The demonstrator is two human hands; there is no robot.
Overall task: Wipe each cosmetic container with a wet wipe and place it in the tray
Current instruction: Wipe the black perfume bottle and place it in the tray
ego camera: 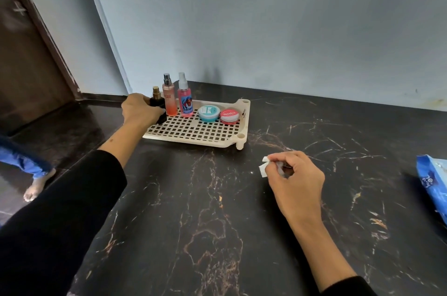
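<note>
The left hand grips a dark bottle, upright at the tray's far-left corner, seemingly just set inside. The right hand pinches the wet wipe over the tabletop, well apart.
</note>
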